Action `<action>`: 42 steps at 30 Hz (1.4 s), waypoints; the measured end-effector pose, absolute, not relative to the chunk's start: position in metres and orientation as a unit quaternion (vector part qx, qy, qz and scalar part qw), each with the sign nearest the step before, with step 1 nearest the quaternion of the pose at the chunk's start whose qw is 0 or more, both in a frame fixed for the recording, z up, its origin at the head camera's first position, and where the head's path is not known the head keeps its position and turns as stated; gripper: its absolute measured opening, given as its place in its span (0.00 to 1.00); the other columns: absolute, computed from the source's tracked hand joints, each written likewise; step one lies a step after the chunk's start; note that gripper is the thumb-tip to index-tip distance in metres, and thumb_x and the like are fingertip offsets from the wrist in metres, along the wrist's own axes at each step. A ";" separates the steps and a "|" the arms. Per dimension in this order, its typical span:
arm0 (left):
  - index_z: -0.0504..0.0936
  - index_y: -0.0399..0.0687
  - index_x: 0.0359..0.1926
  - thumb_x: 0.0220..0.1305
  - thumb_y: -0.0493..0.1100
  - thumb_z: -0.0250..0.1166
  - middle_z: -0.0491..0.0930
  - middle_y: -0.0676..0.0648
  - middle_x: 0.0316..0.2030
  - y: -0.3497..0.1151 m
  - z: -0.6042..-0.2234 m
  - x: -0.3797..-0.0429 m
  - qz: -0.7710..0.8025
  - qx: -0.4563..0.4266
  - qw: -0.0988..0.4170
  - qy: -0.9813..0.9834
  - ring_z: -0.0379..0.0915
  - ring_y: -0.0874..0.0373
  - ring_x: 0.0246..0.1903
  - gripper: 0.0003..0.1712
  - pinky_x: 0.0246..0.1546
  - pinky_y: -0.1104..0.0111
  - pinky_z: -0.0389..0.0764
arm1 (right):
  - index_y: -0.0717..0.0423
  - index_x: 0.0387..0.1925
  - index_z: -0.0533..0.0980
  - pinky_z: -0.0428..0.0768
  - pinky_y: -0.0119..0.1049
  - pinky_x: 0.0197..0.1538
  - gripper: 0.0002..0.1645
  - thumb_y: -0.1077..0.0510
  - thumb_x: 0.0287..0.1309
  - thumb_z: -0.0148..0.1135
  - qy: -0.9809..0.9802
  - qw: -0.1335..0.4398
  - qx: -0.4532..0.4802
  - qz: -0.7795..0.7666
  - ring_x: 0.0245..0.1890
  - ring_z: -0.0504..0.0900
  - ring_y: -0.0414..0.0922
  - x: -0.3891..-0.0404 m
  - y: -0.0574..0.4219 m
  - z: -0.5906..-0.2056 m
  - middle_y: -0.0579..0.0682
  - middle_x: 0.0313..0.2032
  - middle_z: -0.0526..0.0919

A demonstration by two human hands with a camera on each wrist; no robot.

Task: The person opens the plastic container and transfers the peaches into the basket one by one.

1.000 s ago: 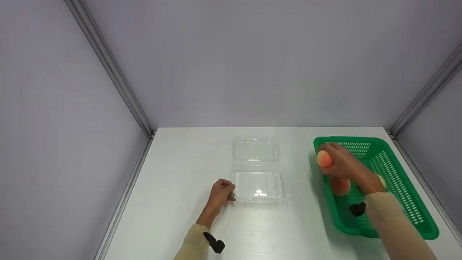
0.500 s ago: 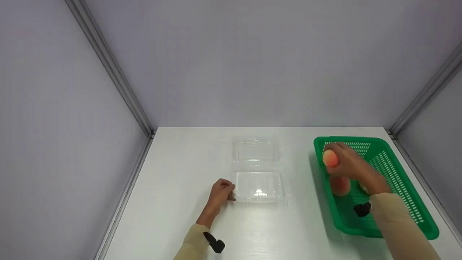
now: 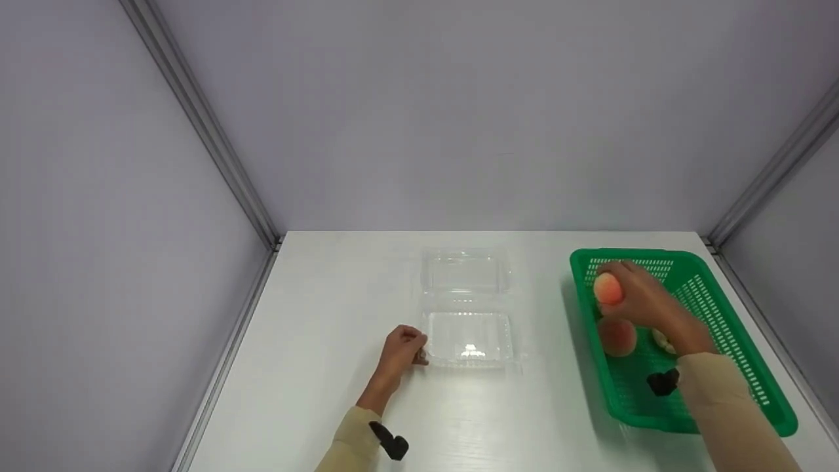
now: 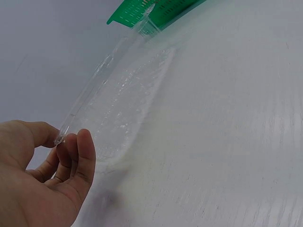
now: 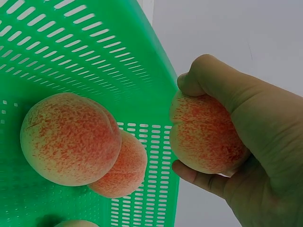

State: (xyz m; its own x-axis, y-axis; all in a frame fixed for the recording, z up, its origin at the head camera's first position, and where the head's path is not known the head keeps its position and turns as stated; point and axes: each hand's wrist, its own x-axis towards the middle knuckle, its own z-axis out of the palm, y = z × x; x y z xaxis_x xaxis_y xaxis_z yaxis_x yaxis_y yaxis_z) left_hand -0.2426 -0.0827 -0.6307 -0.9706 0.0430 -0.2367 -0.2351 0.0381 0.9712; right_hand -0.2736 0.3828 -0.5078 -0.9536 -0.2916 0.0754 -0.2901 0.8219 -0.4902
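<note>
My left hand point(image 3: 401, 347) pinches the near left edge of a clear plastic clamshell container point(image 3: 468, 334), which lies unfolded with its lid point(image 3: 464, 273) toward the back. In the left wrist view the container's rim sits between thumb and fingers. My right hand point(image 3: 645, 301) grips a peach point(image 3: 608, 289) over the left side of a green plastic basket point(image 3: 611, 396). Thumb and fingers wrap the peach point(image 5: 206, 135) from both sides in the right wrist view. Below it in the basket rest a large peach point(image 5: 71, 139) and a smaller-looking peach point(image 5: 124, 165) behind it.
A pale round fruit point(image 3: 662, 339) lies in the basket, partly hidden by my right wrist. The white table point(image 3: 328, 282) meets grey panels point(image 3: 491, 131) at the back and sides. Bare tabletop lies between container and basket.
My right hand has shifted a little to the right with the peach, further in over the basket. The left hand and the container have stayed put.
</note>
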 end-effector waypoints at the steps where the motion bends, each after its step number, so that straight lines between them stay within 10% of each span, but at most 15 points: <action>1: 0.76 0.36 0.49 0.76 0.39 0.63 0.77 0.48 0.30 -0.082 -0.631 -0.242 0.690 -0.068 0.101 0.713 0.76 0.60 0.28 0.10 0.34 0.67 0.89 | 0.58 0.68 0.71 0.81 0.68 0.56 0.40 0.63 0.55 0.76 0.955 0.004 -0.149 -0.258 0.58 0.74 0.61 -0.273 0.383 -0.508 0.65 0.64 0.74; 14: 0.75 0.34 0.51 0.76 0.40 0.63 0.76 0.48 0.29 -0.082 -0.628 -0.240 0.705 -0.055 0.103 0.699 0.76 0.60 0.27 0.12 0.34 0.66 0.89 | 0.60 0.64 0.74 0.79 0.57 0.52 0.36 0.65 0.53 0.76 0.953 -0.032 -0.160 -0.255 0.51 0.76 0.56 -0.275 0.395 -0.516 0.61 0.56 0.78; 42: 0.76 0.37 0.49 0.76 0.39 0.62 0.77 0.48 0.30 -0.081 -0.630 -0.243 0.693 -0.073 0.107 0.709 0.76 0.60 0.29 0.09 0.32 0.68 0.88 | 0.60 0.75 0.64 0.72 0.77 0.65 0.45 0.54 0.63 0.76 0.950 0.028 -0.102 -0.292 0.64 0.69 0.64 -0.272 0.419 -0.522 0.66 0.69 0.69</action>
